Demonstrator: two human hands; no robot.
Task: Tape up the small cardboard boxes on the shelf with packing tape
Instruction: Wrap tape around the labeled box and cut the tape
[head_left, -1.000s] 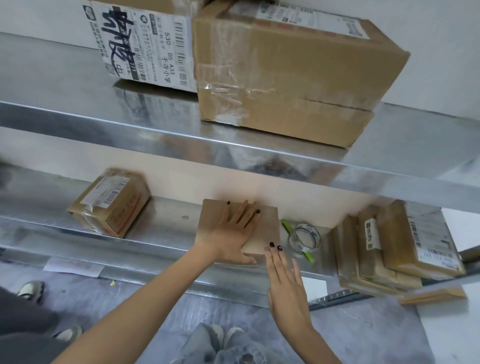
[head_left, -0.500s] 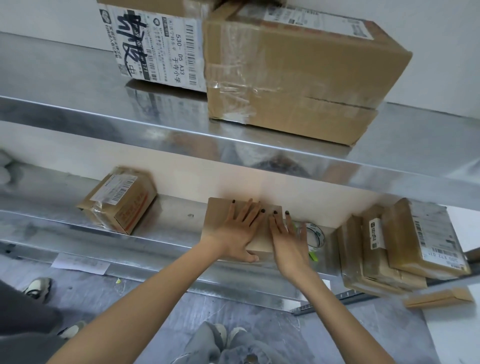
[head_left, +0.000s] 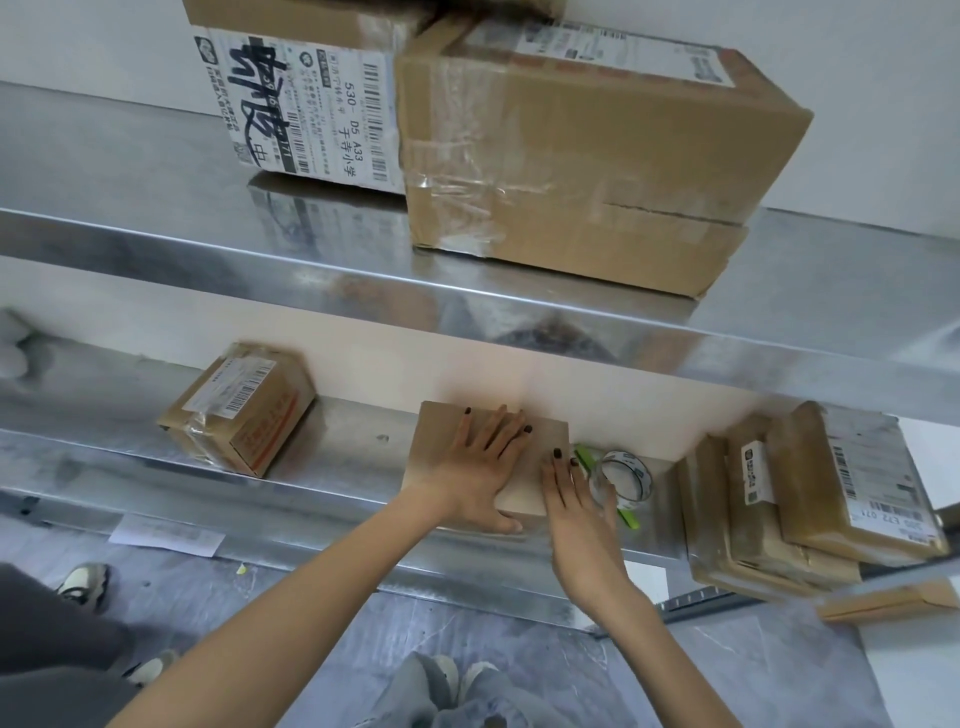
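Note:
A small plain cardboard box (head_left: 545, 441) lies flat on the lower metal shelf (head_left: 332, 493). My left hand (head_left: 480, 467) rests flat on its top with fingers spread. My right hand (head_left: 576, 514) lies against the box's right edge, fingers straight, beside a roll of clear packing tape (head_left: 626, 475) on a green-handled dispenser. The tape roll stands just right of the box, partly hidden by my right fingers.
A taped, labelled small box (head_left: 239, 408) sits at the shelf's left. Several flat parcels (head_left: 810, 499) are stacked at the right. Two large cartons (head_left: 587, 150) stand on the upper shelf (head_left: 156, 244). Feet and shoes show on the floor below.
My right hand first slid up onto the box's top beside the left hand, then drew back down to the box's right edge by the tape roll. My left hand stayed flat on the box.

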